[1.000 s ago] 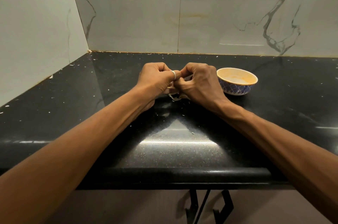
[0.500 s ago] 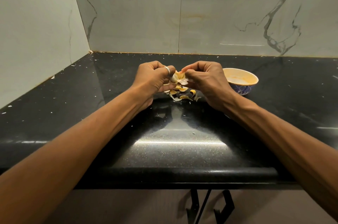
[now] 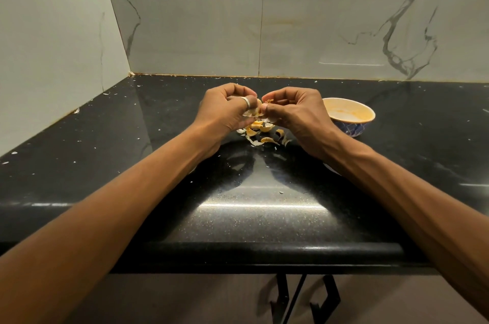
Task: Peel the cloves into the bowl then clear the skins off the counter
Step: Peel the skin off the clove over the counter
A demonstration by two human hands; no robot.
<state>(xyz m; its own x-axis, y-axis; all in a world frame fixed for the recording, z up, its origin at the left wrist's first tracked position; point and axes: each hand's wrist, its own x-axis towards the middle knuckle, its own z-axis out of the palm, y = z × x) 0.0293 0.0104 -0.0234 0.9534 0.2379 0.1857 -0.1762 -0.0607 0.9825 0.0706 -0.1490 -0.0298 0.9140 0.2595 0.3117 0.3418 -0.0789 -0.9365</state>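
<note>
Head view – left hand: The left hand (image 3: 225, 111) was curled above the middle of the black counter (image 3: 264, 217), its fingertips pinching a garlic clove (image 3: 255, 111); a silver ring (image 3: 246, 102) showed on one finger.
Right hand: The right hand (image 3: 296, 114) met it from the other side, with thumb and fingers closed on the same clove and its loose papery skin.
Clove: It was held in the air between the two hands, mostly hidden by the fingers – how much skin remained on it could not be told.
Skins: A small heap of pale and yellowish skins (image 3: 260, 133) lay on the counter directly below the hands, with tiny flecks scattered toward the left and back edges.
Bowl: A blue-patterned bowl (image 3: 349, 129) with a cream inside stood just beside the right hand, toward the counter's right side; any contents could not be made out.
Wall: Grey-veined marble tiles (image 3: 185, 32) rose behind the counter's back edge.
</note>
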